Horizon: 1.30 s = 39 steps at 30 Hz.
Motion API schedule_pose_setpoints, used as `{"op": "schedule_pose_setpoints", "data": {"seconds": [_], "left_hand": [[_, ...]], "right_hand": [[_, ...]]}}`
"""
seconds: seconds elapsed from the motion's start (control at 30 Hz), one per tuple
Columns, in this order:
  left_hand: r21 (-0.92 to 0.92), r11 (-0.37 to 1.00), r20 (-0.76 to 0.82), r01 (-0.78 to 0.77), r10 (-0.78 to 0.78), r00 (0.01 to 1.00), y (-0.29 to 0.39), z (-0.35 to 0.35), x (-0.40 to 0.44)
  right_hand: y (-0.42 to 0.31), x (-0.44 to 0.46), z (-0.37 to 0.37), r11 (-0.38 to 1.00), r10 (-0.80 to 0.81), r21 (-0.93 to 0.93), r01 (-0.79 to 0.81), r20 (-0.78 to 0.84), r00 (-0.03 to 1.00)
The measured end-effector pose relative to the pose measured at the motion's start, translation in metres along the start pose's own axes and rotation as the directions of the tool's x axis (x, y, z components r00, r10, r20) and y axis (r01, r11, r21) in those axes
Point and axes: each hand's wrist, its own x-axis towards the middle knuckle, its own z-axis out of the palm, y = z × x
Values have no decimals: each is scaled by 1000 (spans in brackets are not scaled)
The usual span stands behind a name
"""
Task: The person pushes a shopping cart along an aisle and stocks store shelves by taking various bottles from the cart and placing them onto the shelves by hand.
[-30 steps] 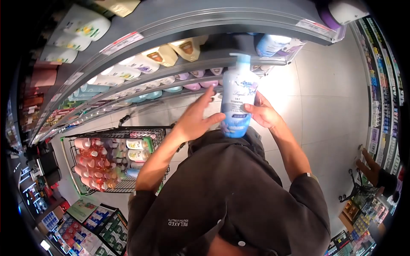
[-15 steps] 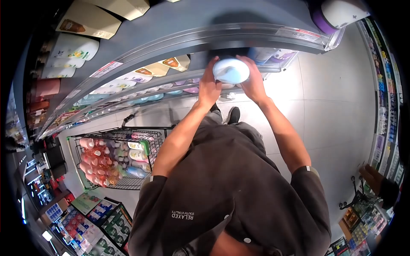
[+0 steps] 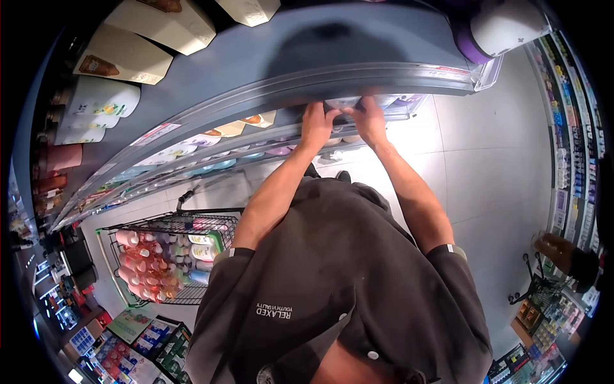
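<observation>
Bottle (image 3: 343, 102) located between left hand (image 3: 318, 123) and right hand (image 3: 368, 120), below the shelf edge (image 3: 358, 73).
Thumbs nearly meet in front; fingertips hidden, each hand's grip cannot be determined.

Arms (image 3: 275, 194): stretched forward | left fingers (image 3: 315, 111), right fingers (image 3: 369, 107): partly hidden | thumbs (image 3: 333, 114): turned inward, nearly meeting

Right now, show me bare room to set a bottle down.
The upper shelf is bare between the cream bottles and the purple-and-white bottle. Floor lies open between the shelf's right end and the opposite shelving. Crowded: the cart, loaded with bottles, and the shelf below, where left hand and right hand hold a bottle.
</observation>
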Motion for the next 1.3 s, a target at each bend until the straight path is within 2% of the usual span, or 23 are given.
{"op": "schedule_pose_setpoints", "data": {"seconds": [0.17,0.27,0.3,0.4,0.53,0.57,0.6,0.67,0.73,0.8,0.87,0.93,0.97,1.0,1.07,1.1,1.13,1.2,1.27,1.3], "left_hand": [[-53,997,-19,55,-56,998,-3,7,6],[-58,998,-85,36,-41,996,1,13,-1],[-50,998,-90,47,-51,995,3,13,-2],[-30,999,-100,39,-41,994,10,14,0],[-91,991,-81,103,-110,991,8,13,0],[-88,994,-84,62,-69,994,4,13,1],[-94,994,-56,53,-58,997,4,13,1],[-81,994,-30,68,-71,997,3,5,-1],[10,995,-262,-95,94,960,4,0,-11],[-88,995,-230,39,-58,972,2,-14,-29],[-272,951,-112,150,-186,976,8,-50,-70],[-423,899,-134,112,-185,974,-7,-74,-129],[-370,906,-78,206,-251,965,-7,-99,-159],[-339,910,-129,237,-295,947,-23,-108,-194],[-419,837,-244,353,-478,843,-40,-141,-264],[-405,781,-295,475,-603,741,-59,-152,-298],[-407,825,-462,392,-556,691,-82,-162,-338],[-371,752,-621,545,-637,457,-131,-191,-405],[-469,540,-624,699,-763,170,-163,-243,-455],[-443,510,-683,737,-725,91,-196,-258,-487]], "right_hand": [[-9,-9,10,988,-49,-154,30,-122,991],[2,-20,14,992,-31,-122,9,-183,983],[4,-23,12,990,23,-137,-44,-151,988],[19,-33,17,992,-47,-121,28,-161,986],[31,-51,8,995,48,-86,-52,-45,998],[33,-58,4,986,113,-124,-112,-2,994],[44,-67,6,996,86,-31,-87,-19,996],[61,-87,3,988,155,-14,-154,69,986],[76,-112,-1,975,218,5,-222,175,960],[109,-142,-6,967,256,-90,-239,338,906],[141,-173,-15,960,192,-278,-41,543,818],[174,-199,-21,893,338,-449,25,708,621],[205,-211,-20,886,342,-458,75,753,562],[233,-216,-20,873,352,-471,124,786,507],[252,-205,-20,907,317,-388,165,885,341],[263,-201,-11,875,340,-432,219,870,357],[230,-192,-4,852,343,-464,242,845,411],[191,-175,24,838,294,-455,300,841,455],[150,-162,55,869,305,-452,202,811,499],[138,-161,72,878,293,-443,179,795,531]]}}
